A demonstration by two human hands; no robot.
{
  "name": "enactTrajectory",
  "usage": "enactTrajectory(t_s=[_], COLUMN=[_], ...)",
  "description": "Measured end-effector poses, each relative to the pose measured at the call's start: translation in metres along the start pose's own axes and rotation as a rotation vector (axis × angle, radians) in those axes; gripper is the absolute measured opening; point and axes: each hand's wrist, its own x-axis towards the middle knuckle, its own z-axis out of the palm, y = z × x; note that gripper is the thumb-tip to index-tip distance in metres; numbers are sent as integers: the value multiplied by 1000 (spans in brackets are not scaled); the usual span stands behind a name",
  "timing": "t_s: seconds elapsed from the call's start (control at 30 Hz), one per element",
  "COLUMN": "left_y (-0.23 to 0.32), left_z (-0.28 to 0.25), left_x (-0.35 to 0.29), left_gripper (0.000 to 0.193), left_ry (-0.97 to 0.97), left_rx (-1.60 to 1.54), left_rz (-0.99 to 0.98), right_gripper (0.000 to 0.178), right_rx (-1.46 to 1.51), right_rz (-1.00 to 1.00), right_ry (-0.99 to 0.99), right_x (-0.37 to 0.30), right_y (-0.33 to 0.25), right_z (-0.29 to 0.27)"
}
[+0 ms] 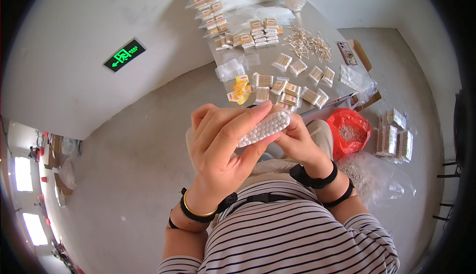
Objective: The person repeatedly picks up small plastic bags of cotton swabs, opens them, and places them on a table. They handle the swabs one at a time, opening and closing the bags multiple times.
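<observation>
Close in front of my body, both hands hold a bundle of cotton swabs (265, 129), its white cotton tips facing up toward me. My left hand (218, 137) is closed round the bundle's left end, with the thumb below and the fingers above. At the right end, my right hand (300, 140) grips it between thumb and fingers; part of that grip is hidden behind the bundle. Just beyond my hands on the table lie filled packs of cotton swabs (263, 80) and a small pile of yellow printed cards (241, 90).
The grey table (275, 56) carries loose cotton swabs (310, 43), stacked packs (263, 33), clear bags (230, 70) and a phone (347, 53). On the floor to the right are a red bag (342, 142), a clear bag (377, 177) and stacked bundles (391, 137).
</observation>
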Motion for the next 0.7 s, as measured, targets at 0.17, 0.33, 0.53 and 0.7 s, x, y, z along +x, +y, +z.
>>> enactTrajectory(t_s=[0.17, 0.33, 0.53, 0.7], left_y=[-2, -1, 1, -5], left_z=[0, -4, -9, -8], left_x=[4, 5, 2, 2], left_gripper=[45, 42, 39, 48], left_ry=[25, -29, -54, -20], left_rx=[36, 65, 106, 59], left_rz=[6, 15, 17, -1], right_gripper=[23, 17, 12, 10], right_rx=[-106, -195, -233, -294], right_rz=[-94, -139, -148, -171], right_ry=[24, 50, -20, -43], right_x=[0, 2, 13, 18], right_y=[1, 0, -11, -12], right_z=[-1, -4, -4, -4])
